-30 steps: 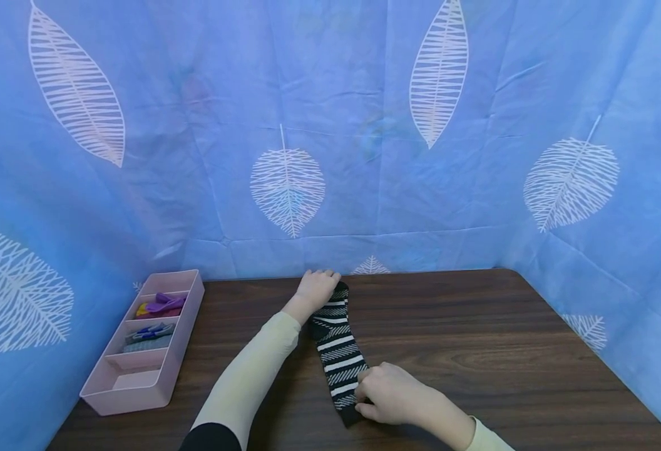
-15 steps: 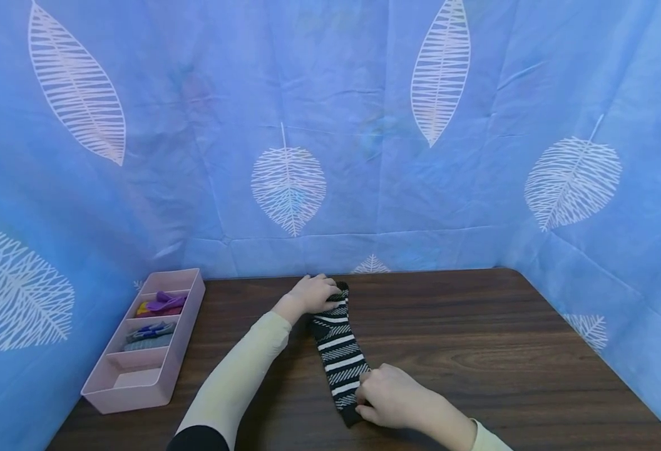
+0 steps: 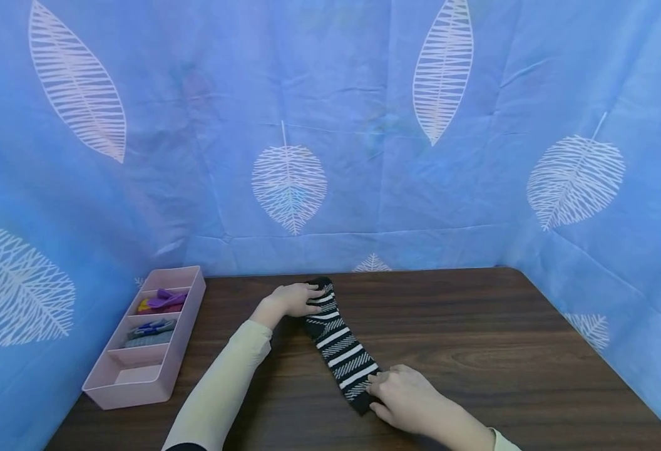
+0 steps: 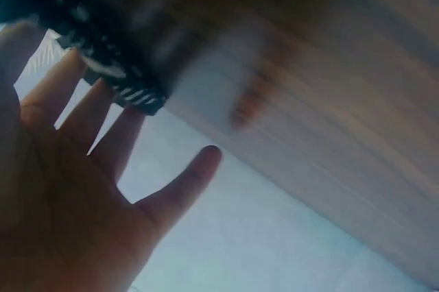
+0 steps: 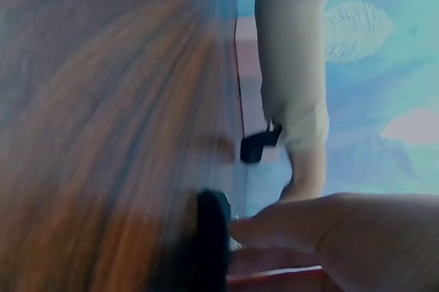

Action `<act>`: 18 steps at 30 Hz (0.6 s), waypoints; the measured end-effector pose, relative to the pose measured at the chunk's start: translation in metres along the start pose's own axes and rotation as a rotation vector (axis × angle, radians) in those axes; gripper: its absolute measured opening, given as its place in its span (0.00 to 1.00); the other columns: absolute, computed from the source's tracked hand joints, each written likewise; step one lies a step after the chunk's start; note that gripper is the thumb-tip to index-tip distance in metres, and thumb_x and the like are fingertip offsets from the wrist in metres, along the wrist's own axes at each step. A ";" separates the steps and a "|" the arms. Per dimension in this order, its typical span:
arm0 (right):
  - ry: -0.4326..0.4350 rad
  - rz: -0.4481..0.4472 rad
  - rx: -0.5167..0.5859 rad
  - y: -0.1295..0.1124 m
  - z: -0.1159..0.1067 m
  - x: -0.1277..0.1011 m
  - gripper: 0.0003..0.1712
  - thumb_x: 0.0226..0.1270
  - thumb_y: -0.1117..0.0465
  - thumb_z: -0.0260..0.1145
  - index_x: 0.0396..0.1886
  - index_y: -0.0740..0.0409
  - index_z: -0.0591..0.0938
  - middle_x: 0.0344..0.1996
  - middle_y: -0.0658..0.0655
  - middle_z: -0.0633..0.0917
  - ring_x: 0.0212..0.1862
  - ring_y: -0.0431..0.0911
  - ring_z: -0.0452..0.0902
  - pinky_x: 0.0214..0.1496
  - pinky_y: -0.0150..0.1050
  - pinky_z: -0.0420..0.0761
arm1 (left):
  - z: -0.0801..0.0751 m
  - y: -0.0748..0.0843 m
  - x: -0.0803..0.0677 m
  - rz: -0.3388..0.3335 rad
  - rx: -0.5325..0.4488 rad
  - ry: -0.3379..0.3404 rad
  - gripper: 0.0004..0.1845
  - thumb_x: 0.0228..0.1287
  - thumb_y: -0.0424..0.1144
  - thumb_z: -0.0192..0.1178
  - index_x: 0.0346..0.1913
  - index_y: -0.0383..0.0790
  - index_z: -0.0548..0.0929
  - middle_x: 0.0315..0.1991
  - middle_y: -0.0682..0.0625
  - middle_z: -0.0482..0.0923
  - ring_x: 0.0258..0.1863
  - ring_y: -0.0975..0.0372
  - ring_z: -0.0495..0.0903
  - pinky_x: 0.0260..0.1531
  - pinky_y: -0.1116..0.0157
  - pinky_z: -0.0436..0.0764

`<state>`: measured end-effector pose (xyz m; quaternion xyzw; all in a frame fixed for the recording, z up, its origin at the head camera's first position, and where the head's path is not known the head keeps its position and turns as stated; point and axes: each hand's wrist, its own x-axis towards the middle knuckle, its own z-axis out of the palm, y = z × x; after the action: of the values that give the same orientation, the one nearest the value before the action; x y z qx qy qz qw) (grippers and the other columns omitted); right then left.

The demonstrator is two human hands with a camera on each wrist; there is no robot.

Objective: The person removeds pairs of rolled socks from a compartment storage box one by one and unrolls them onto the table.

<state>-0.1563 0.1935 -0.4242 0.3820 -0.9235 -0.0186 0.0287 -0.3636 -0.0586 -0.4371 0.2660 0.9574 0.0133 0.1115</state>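
A black sock (image 3: 342, 351) with white and grey stripes lies flat and slanted on the table, toe at the back and cuff toward the front right. My left hand (image 3: 291, 300) rests its fingers on the toe end. The left wrist view shows that hand (image 4: 82, 175) with fingers fairly straight and spread, fingertips at the sock's edge (image 4: 130, 90), thumb held apart. At the cuff, my right hand (image 3: 406, 398) has its fingers curled and pinches the right edge. In the right wrist view, thumb and fingertips of this hand (image 5: 329, 237) meet the dark cuff (image 5: 214, 237).
On the left of the brown wooden table (image 3: 477, 338) stands a pink divided box (image 3: 181, 351). A purple item (image 3: 167, 297) lies in its back section, blue and grey items (image 3: 153, 329) in the middle one. A blue leaf-patterned cloth (image 3: 353, 188) hangs behind.
My left hand has moved left, its fingers now spread on the toe end. The toe has swung left and the cuff slightly right, so the sock slants more. My right hand shifted slightly right.
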 end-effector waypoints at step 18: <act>0.034 0.318 -0.023 0.037 0.011 0.010 0.25 0.62 0.45 0.67 0.48 0.60 0.81 0.30 0.56 0.88 0.40 0.50 0.86 0.63 0.56 0.74 | 0.009 -0.003 -0.079 -0.124 0.011 0.131 0.25 0.66 0.56 0.59 0.64 0.52 0.78 0.64 0.47 0.75 0.65 0.48 0.70 0.54 0.41 0.73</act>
<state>-0.1903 0.2126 -0.4328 0.2310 -0.9714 -0.0177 0.0514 -0.2970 -0.1024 -0.4295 0.2052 0.9774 0.0186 0.0478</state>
